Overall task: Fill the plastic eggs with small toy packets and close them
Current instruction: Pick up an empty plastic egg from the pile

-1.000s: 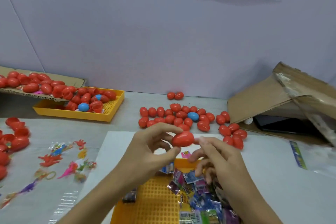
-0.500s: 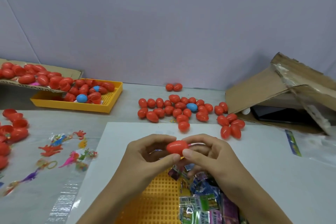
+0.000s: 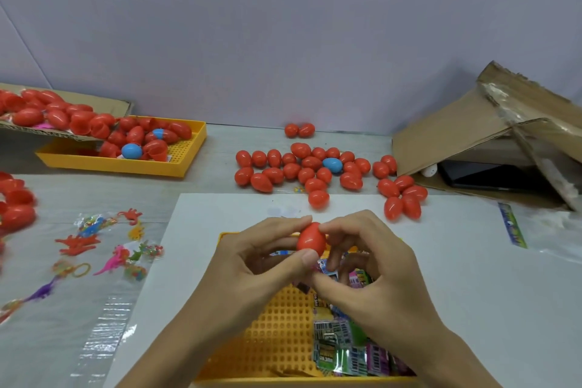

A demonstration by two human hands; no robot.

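A red plastic egg [image 3: 311,239] is held between both hands above the near yellow tray [image 3: 277,331]. My left hand [image 3: 258,264] pinches it with thumb below and fingertips on top. My right hand [image 3: 371,268] curls round its right end. The egg looks closed. Small colourful toy packets [image 3: 346,346] lie in the tray's right half, partly hidden under my right hand. A cluster of closed red eggs [image 3: 315,173], with one blue egg [image 3: 332,164] among them, lies on the table beyond.
A second yellow tray [image 3: 185,164] at the back left holds red eggs and halves, under a cardboard sheet [image 3: 63,132] with more. Loose red halves [image 3: 15,201] sit at the left edge. Rubbery toys in clear bags [image 3: 94,249] lie left. A torn cardboard box [image 3: 491,142] stands at right.
Both hands drew the egg lower and closer over the tray. The right hand has closed in round the egg's right end, and the egg has turned more upright.
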